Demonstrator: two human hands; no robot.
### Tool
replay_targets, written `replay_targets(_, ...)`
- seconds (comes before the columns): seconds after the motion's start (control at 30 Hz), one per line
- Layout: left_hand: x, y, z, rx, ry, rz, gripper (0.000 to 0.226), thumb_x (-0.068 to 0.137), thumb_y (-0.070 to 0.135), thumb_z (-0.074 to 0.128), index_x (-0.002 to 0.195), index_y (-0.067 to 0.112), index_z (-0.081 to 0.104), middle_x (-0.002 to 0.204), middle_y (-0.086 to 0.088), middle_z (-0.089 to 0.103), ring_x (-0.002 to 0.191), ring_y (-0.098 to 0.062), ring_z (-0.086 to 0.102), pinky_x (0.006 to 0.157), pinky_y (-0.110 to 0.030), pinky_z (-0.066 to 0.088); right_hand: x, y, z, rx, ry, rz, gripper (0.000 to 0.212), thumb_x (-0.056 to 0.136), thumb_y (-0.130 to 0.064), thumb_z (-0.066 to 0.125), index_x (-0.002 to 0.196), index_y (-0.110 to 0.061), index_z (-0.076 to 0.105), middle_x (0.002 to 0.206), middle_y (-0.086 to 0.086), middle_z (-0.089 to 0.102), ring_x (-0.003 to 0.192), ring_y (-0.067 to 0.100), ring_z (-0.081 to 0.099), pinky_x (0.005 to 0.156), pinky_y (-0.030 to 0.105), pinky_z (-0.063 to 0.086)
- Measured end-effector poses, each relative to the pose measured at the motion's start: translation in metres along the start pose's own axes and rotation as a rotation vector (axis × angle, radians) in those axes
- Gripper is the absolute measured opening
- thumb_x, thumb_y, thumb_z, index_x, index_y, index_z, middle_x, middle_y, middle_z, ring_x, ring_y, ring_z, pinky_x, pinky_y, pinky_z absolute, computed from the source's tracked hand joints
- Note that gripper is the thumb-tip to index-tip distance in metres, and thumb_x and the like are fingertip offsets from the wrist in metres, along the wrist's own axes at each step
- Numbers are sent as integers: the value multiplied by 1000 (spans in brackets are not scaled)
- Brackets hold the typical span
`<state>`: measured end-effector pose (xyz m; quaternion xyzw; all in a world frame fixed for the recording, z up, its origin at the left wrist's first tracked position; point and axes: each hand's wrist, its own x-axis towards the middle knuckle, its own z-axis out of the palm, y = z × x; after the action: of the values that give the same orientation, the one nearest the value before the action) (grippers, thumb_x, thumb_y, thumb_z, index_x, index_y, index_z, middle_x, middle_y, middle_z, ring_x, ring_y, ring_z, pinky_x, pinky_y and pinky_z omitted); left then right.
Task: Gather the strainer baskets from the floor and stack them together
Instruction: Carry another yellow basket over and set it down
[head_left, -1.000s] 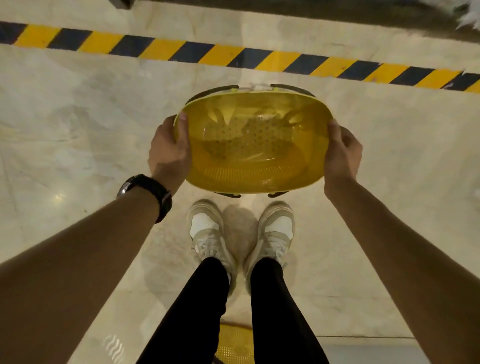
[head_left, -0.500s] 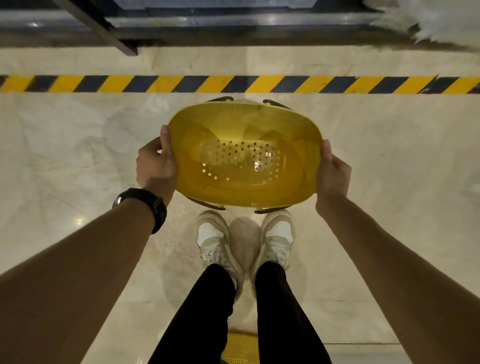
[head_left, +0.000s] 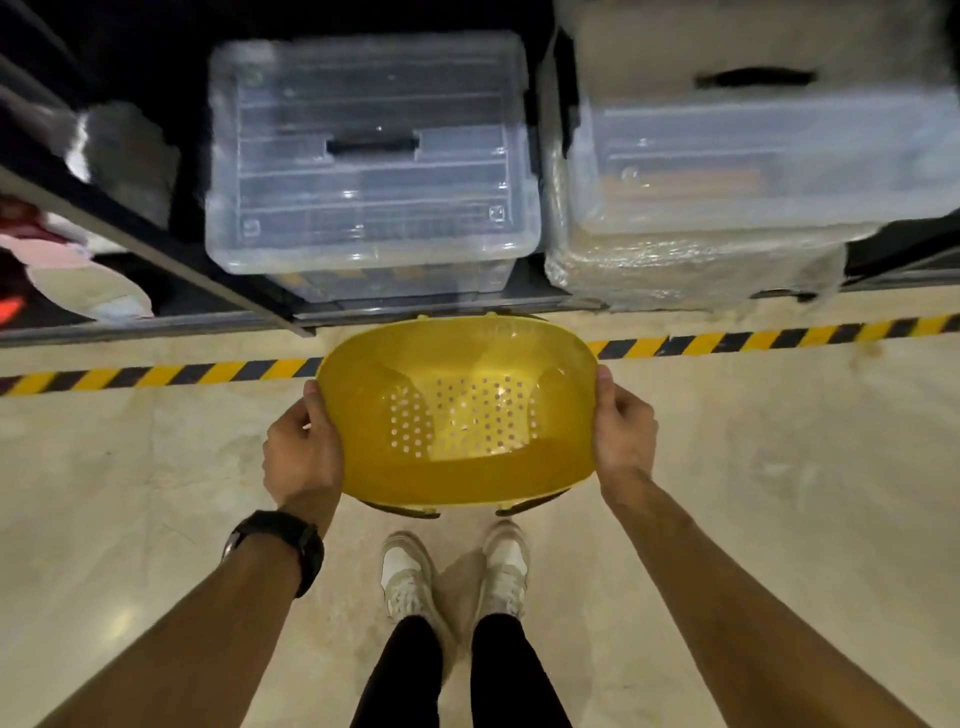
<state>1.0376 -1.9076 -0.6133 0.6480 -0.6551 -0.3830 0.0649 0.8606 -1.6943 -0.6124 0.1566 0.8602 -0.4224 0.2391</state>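
Note:
A yellow plastic strainer basket (head_left: 457, 415) with a perforated bottom hangs in the air in front of me, above my shoes. Dark handle pieces show at its near rim, so it may be more than one basket nested; I cannot tell how many. My left hand (head_left: 301, 447) grips its left rim, thumb over the edge. My right hand (head_left: 621, 431) grips the right rim the same way. The basket's open side faces me.
A black shelf rack stands ahead, holding a clear lidded storage bin (head_left: 371, 156) and a plastic-wrapped bin (head_left: 727, 171). Yellow-black hazard tape (head_left: 156, 374) runs across the pale marble floor (head_left: 779, 493) before the shelf. My shoes (head_left: 454, 566) are below the basket.
The view has tilted up and the shelf with its bins has come into sight. The basket stays held in both hands, now closer to the hazard tape and shelf.

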Motion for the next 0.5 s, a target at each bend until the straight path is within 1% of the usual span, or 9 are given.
replay_targets(0.07,-18,33,-22,10,9,41,67,100,64,29,116,14,71,110,-17,71,93,-37,62,82,-43,49,-19,-31,-26,38,38,15,55,99,-57,39,109,-16,75,103,10,74,98,32,66,93,49,53)
replay_targets(0.17,-47,80,-52,11,-22,76,65,99,64,30,119,17,70,113,-17,70,98,-40,63,80,-42,46,-50,-69,-68,80,95,6,51,100,-54,40,93,-16,73,89,9,71,91,32,66,89,48,54)
replay_targets(0.2,-55,92,-60,-6,-37,92,64,99,65,31,120,19,70,113,-15,71,99,-39,63,79,-41,45,-60,-76,-83,94,116,3,48,100,-53,40,94,-19,73,89,6,70,92,32,66,89,48,54)
replay_targets(0.23,-63,102,-68,-21,-52,111,63,98,66,31,121,21,70,110,-13,71,97,-38,63,79,-40,46,-70,-83,-97,106,131,2,47,100,-53,40,100,-21,74,90,4,70,94,31,66,90,49,54)
replay_targets(0.3,-81,125,-85,-38,-99,156,62,99,65,31,111,21,73,95,-10,69,88,-35,61,77,-39,46,-90,-95,-126,119,153,5,47,99,-55,39,108,-23,74,96,2,72,96,30,66,91,51,54)
replay_targets(0.37,-96,145,-100,-37,-136,207,59,99,63,32,94,19,72,88,-10,68,83,-34,60,74,-38,46,-109,-105,-150,112,180,1,49,99,-56,38,106,-24,73,96,1,72,94,28,67,91,51,55)
replay_targets(0.4,-104,154,-109,-18,-155,225,60,99,64,32,92,18,71,90,-12,69,85,-35,60,74,-38,46,-120,-110,-162,90,188,4,48,99,-56,36,102,-25,73,93,0,71,93,27,66,90,51,55)
replay_targets(0.43,-111,161,-118,-13,-184,245,63,98,64,31,94,17,72,94,-13,70,88,-36,62,74,-38,45,-131,-114,-172,80,190,4,46,99,-57,35,94,-28,70,89,-2,70,92,26,66,90,51,55)
replay_targets(0.5,-120,180,-133,-28,-237,294,62,98,65,31,98,21,74,94,-11,71,90,-35,63,75,-38,46,-148,-123,-191,84,199,15,44,99,-57,34,77,-32,63,80,-7,65,87,25,65,89,52,55)
